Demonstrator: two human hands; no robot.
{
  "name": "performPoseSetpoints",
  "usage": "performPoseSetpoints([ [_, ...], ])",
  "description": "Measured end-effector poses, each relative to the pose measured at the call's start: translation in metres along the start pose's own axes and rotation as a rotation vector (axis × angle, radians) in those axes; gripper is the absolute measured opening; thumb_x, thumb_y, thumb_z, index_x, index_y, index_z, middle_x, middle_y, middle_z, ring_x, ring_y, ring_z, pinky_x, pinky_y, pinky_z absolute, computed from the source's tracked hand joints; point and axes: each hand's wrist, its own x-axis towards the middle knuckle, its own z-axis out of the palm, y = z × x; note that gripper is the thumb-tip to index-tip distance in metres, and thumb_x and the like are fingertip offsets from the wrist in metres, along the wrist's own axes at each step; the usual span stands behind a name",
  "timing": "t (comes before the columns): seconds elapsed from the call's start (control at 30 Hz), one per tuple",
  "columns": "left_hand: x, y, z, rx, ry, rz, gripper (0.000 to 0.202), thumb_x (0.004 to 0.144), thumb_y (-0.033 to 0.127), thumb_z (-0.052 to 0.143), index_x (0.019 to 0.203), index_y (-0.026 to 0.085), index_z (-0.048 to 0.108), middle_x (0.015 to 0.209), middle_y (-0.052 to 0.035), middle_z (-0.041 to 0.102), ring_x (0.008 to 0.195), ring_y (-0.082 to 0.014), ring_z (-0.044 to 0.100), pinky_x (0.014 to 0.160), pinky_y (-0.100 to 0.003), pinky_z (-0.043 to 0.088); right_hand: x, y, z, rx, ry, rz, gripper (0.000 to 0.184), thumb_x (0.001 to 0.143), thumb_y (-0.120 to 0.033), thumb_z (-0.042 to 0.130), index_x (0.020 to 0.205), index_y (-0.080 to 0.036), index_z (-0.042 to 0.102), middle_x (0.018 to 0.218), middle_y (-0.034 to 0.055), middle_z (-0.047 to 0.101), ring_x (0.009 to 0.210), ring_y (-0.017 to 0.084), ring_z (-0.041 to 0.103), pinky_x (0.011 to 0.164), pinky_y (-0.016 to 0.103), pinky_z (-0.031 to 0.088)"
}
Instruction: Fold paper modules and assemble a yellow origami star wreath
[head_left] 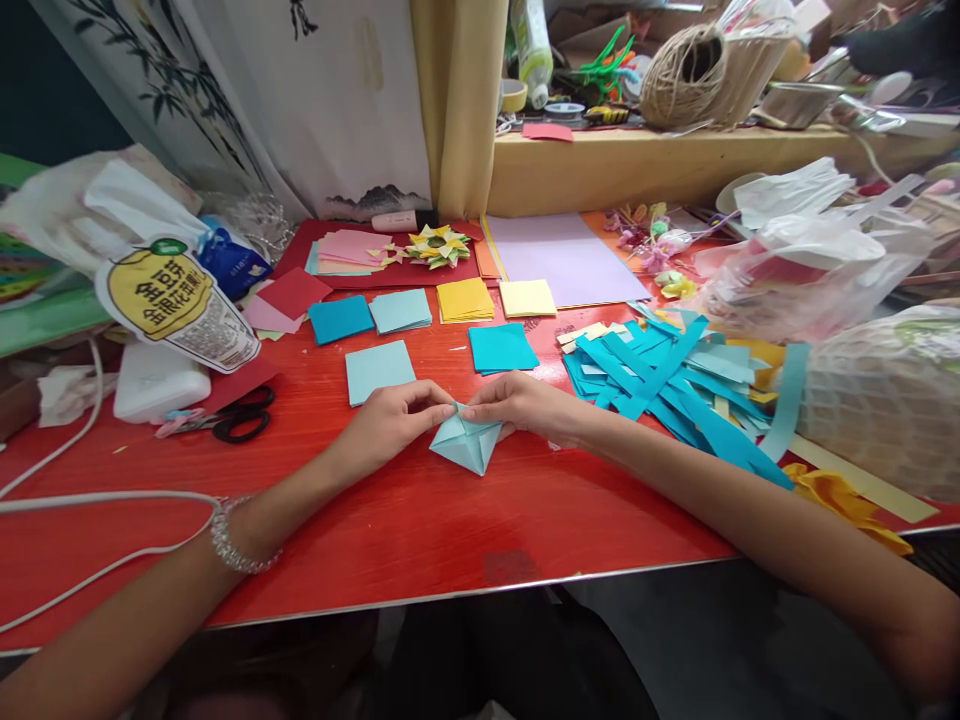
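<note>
Pinching folded light-blue paper (470, 450) in left hand (391, 418) and right hand (519, 405), near the front of a red table (375, 545) (glossy, strewn with blue strips (651, 378)); facing a bamboo-printed curtain (322, 110) and cluttered ledge (637, 168).

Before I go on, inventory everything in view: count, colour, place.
folded paper: one, pale blue, centre
square paper piles: six, blue or yellow, behind it
paper strips: many, mostly blue, right
large sheet: one, lilac, back
paper ornament: one, yellow and green, back
scissors: one, black handles, left
labelled bag: one, yellow and white, left
cable: uncounted, white, left
plastic bags: uncounted, translucent, right
twine roll: one, tan, back right
curtains: uncounted, white and beige, back
table: one, red, below
bracelet: one, clear, left wrist
left hand: one, bare, pinching folded paper
right hand: one, bare, pinching folded paper
</note>
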Motion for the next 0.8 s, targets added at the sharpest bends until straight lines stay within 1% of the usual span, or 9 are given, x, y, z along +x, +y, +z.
performPoseSetpoints([
  [0.13,0.001,-0.002,0.0,-0.015,0.006,-0.007,0.028,0.08,0.043,0.052,0.081,0.018,0.063,0.076,-0.0001,0.061,0.069,-0.0135,0.052,0.065,-0.024,0.04,0.0,0.001,0.005,-0.079,0.07,-0.048,0.024,0.067,-0.039,0.069,0.066,-0.016,0.066,0.064,0.001,0.061,0.06,0.011,0.055,0.058,0.025,0.046],
  [0.3,0.001,-0.003,0.0,-0.053,0.0,-0.012,0.025,0.079,0.04,0.054,0.08,0.017,0.062,0.077,-0.0004,0.062,0.07,-0.0134,0.053,0.065,-0.024,0.04,-0.001,0.001,0.008,-0.21,0.139,-0.111,0.029,0.068,-0.042,0.065,0.06,-0.015,0.059,0.059,-0.0005,0.05,0.055,0.009,0.044,0.05,0.023,0.035],
  [0.43,0.001,0.002,-0.001,-0.054,-0.022,0.001,0.023,0.082,0.037,0.05,0.08,0.018,0.062,0.074,0.0013,0.061,0.068,-0.0118,0.052,0.065,-0.023,0.039,-0.001,0.001,0.008,-0.305,0.162,-0.12,0.035,0.068,-0.048,0.063,0.058,-0.015,0.054,0.058,-0.0016,0.046,0.054,0.008,0.038,0.049,0.023,0.029],
  [0.53,0.001,0.003,-0.001,-0.03,-0.013,0.007,0.027,0.083,0.04,0.047,0.075,0.018,0.061,0.068,0.0023,0.057,0.064,-0.0111,0.049,0.063,-0.022,0.038,-0.002,-0.002,0.01,-0.377,0.176,-0.131,0.038,0.069,-0.049,0.061,0.056,-0.015,0.052,0.056,-0.0027,0.042,0.052,0.008,0.034,0.048,0.024,0.024],
  [0.63,0.002,0.002,0.001,-0.034,-0.015,-0.001,0.028,0.08,0.044,0.051,0.077,0.017,0.061,0.071,0.0016,0.057,0.067,-0.0118,0.049,0.064,-0.023,0.039,-0.003,-0.003,0.012,-0.414,0.182,-0.147,0.039,0.07,-0.049,0.06,0.055,-0.014,0.051,0.054,-0.0035,0.039,0.051,0.007,0.03,0.047,0.024,0.021],
  [0.8,0.002,-0.001,0.002,0.0,-0.01,0.01,0.03,0.082,0.045,0.049,0.08,0.017,0.061,0.076,0.0006,0.059,0.072,-0.0133,0.05,0.067,-0.023,0.038,-0.003,-0.002,0.011,-0.428,0.159,-0.147,0.039,0.071,-0.049,0.058,0.057,-0.013,0.051,0.055,-0.0035,0.039,0.052,0.007,0.03,0.048,0.023,0.022],
])
